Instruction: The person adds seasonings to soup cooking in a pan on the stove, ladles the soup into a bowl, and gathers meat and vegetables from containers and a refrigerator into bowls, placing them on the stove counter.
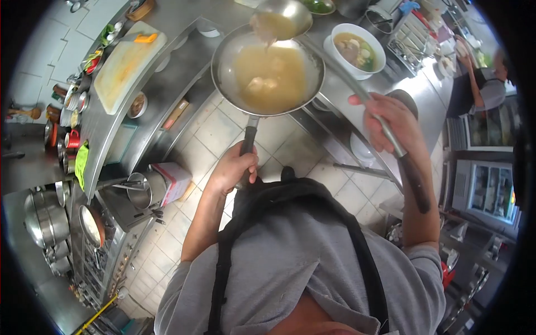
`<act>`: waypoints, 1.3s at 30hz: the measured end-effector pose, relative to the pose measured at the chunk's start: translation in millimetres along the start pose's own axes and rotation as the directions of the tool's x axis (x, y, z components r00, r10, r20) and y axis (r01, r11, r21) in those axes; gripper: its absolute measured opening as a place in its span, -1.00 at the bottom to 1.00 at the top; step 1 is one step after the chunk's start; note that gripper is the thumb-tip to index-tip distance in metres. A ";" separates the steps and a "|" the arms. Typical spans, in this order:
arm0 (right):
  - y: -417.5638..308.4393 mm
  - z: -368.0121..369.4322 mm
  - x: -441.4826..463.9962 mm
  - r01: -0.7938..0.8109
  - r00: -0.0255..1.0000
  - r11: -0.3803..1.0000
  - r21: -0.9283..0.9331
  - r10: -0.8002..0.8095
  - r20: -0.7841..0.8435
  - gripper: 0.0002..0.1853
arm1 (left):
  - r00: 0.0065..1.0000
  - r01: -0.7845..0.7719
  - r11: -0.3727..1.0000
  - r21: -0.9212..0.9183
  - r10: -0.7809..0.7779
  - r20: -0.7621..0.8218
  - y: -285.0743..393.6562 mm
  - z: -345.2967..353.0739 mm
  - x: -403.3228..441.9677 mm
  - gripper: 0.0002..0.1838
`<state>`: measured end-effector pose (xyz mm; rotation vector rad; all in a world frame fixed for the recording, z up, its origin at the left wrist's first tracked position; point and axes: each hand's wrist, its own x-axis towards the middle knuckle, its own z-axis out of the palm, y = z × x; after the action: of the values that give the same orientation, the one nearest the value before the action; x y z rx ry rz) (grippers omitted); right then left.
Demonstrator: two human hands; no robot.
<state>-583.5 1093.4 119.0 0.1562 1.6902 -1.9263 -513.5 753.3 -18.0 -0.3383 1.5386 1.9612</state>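
Your left hand (pixel 236 167) has its fingers closed round the handle of the pan (pixel 268 72) — broth inside — held at the steel surface (pixel 192 42). Your right hand's (pixel 393 123) fingers are curled shut on the ladle (pixel 282 19), its bowl above the pan, near the soup bowl (pixel 358 51). No writing is legible.

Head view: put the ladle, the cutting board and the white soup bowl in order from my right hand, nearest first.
From the right hand:
1. Ladle, held in it
2. White soup bowl, just ahead
3. Cutting board, far over on the left
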 end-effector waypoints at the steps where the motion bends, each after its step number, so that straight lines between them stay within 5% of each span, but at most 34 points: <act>1: -7.9 -1.7 -8.3 -0.015 0.998 0.999 0.037 0.018 -0.062 -0.62 | 1.000 0.002 1.000 -0.010 -0.002 0.004 0.5 0.1 0.7 -0.85; 9: -11.0 -64.1 -37.5 0.122 0.955 0.992 -0.042 -0.129 -0.266 -0.62 | 1.000 -0.017 1.000 0.002 0.017 0.012 -2.0 0.2 5.0 -0.84; 18: 45.7 -82.0 -14.6 -0.104 0.838 0.872 -0.479 -0.183 -0.514 -0.70 | 1.000 0.002 1.000 0.027 -0.001 -0.013 6.3 4.1 1.0 -0.86; 20: 58.2 -86.9 -16.4 -0.174 0.839 0.764 -0.621 -0.215 -0.499 -0.71 | 1.000 -0.012 1.000 0.024 0.012 -0.005 7.2 3.1 1.4 -0.87; 22: 62.5 -63.4 -21.4 -0.313 0.712 0.129 -0.941 -0.624 -0.323 -0.70 | 1.000 -0.014 1.000 0.015 0.014 -0.015 9.0 3.0 0.6 -0.87; 27: 45.9 1.6 -33.1 -0.216 0.727 0.374 -0.902 -0.555 -0.404 -0.64 | 0.997 -0.053 0.998 0.029 0.055 -0.059 4.6 2.5 4.8 -0.83; 29: 47.9 14.9 -27.7 -0.001 0.790 0.393 -0.920 -0.564 -0.241 -0.63 | 0.992 -0.078 0.995 0.056 0.083 -0.098 4.3 2.1 6.4 -0.83; 33: 71.4 14.7 3.3 0.068 0.819 0.225 -0.972 -0.569 -0.074 -0.66 | 0.987 -0.083 0.995 0.062 0.091 -0.134 5.2 -1.7 4.4 -0.83; 37: 88.1 15.9 24.9 0.065 0.847 0.216 -0.974 -0.528 -0.061 -0.68 | 0.980 -0.098 0.990 0.104 0.114 -0.160 3.8 -5.0 5.9 -0.84; 39: 91.9 18.7 28.9 0.063 0.931 0.428 -0.902 -0.349 -0.101 -0.73 | 0.977 -0.097 0.989 0.114 0.116 -0.177 2.3 -5.6 6.6 -0.84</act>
<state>-558.2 1062.3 29.5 -0.2304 2.8152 -0.8866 -520.9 749.7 -21.4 -0.4096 1.8038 1.9662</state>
